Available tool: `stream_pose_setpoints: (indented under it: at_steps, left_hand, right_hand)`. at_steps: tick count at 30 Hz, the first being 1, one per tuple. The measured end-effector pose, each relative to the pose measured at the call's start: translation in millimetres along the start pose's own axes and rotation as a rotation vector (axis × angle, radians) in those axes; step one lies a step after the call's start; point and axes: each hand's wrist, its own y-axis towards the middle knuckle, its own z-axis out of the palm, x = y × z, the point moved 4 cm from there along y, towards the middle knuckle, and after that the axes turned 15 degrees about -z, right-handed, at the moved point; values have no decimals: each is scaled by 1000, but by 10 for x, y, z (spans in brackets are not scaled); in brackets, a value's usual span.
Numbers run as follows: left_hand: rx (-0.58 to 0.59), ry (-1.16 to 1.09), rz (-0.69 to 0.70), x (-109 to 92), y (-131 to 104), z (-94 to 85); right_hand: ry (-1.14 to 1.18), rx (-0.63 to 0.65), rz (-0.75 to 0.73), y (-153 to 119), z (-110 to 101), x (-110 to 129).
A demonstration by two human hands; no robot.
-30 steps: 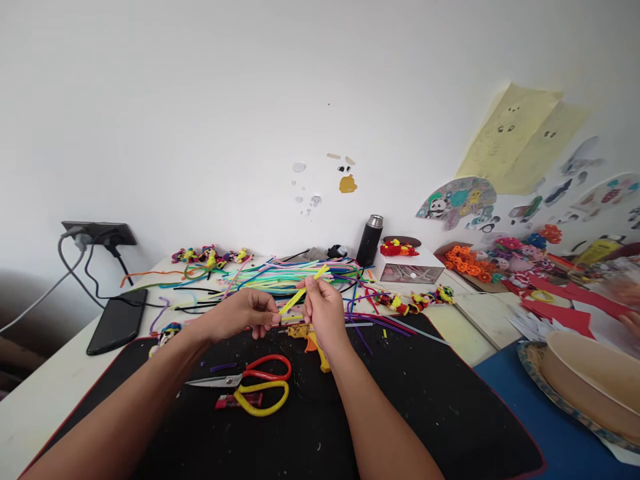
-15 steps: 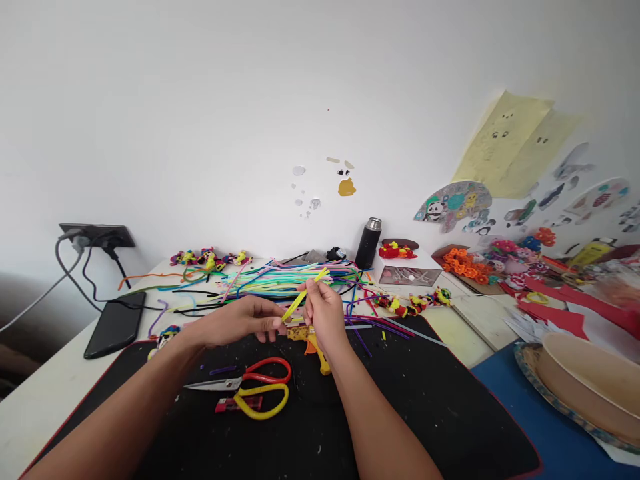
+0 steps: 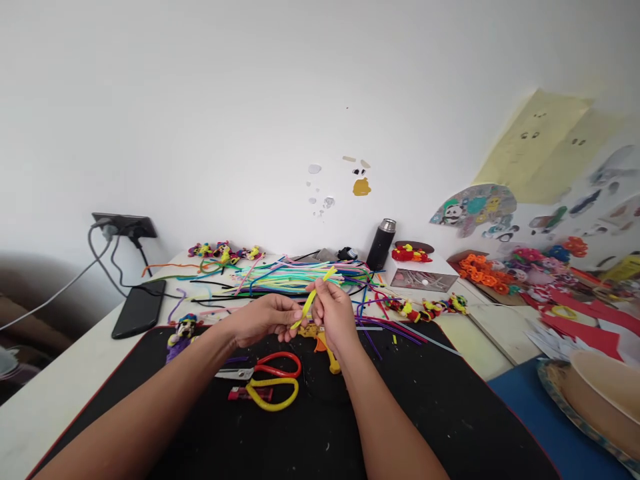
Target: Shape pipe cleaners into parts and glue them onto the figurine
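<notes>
Yellow pipe cleaners (image 3: 311, 301), bunched into a thin strip that looks twisted, slant between my two hands above the mat. My right hand (image 3: 336, 313) is closed around the upper part, with the tips poking out over the thumb. Lower down, my left hand (image 3: 265, 319) pinches the strip between thumb and fingers. Directly below the hands lies a yellow glue gun (image 3: 327, 353) with an orange trigger, partly hidden by them. Scissors (image 3: 274, 383) with one red and one yellow handle lie below the left hand, across a red lighter-like object (image 3: 239, 394).
Behind the hands lies a pile of coloured pipe cleaners (image 3: 280, 277). A black flask (image 3: 381, 245) and a white box (image 3: 425, 273) stand near the wall. A phone (image 3: 140, 310) lies left; small pipe-cleaner figures (image 3: 183, 333) sit around the black mat (image 3: 425, 413). A bowl (image 3: 607, 383) stands right.
The view has turned a little left, so things sit further right. The yellow strip stands steeper and looks more twisted. Both hands keep hold of it, and a purple figure shows beside my left forearm.
</notes>
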Motion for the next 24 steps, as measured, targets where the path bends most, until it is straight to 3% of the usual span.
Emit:
stream_pose_setpoints:
  at_steps: [4, 10, 14, 18, 24]
  left_hand:
    - [22, -1, 17, 38, 49, 20]
    - [-125, 379, 80, 64, 84, 50]
    - [-58, 479, 61, 59, 58, 85]
    - [15, 406, 132, -7, 23, 73]
    - [-90, 241, 208, 8, 91, 12]
  right_hand:
    - [8, -10, 22, -11, -11, -2]
    - [8, -26, 51, -18, -10, 5]
    - [-36, -17, 56, -33, 0, 2]
    - [-23, -17, 75, -46, 25, 18]
    - [-48, 15, 72, -47, 61, 58]
